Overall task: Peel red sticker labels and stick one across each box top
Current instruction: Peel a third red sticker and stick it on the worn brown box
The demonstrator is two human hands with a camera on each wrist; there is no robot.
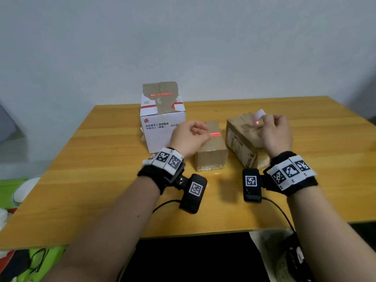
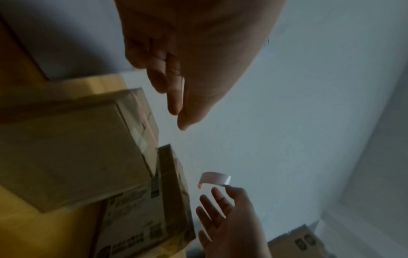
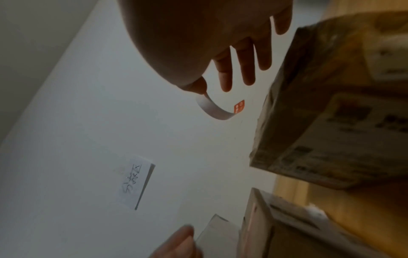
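Three boxes stand on the wooden table [image 1: 101,180]. The white box [image 1: 162,123] at the back bears a red sticker [image 1: 162,95] on its top. The small brown box [image 1: 211,149] [image 2: 77,148] in the middle also has a red sticker [image 1: 214,133] on top. My right hand [image 1: 272,131] [image 3: 203,87] hovers over the crumpled brown box [image 1: 242,137] [image 3: 331,104]. Its thumb and forefinger pinch a curled white strip with a red end [image 1: 259,117] [image 3: 212,110] [image 2: 215,178]. My left hand [image 1: 191,135] [image 2: 178,113] hangs loosely curled beside the small box, with nothing seen in it.
A handwritten paper note [image 3: 137,183] is stuck on the wall behind. Green items [image 1: 12,192] lie off the table's left edge. Cables and a bag [image 1: 284,251] sit below its front right corner. Bare tabletop lies in front of the boxes.
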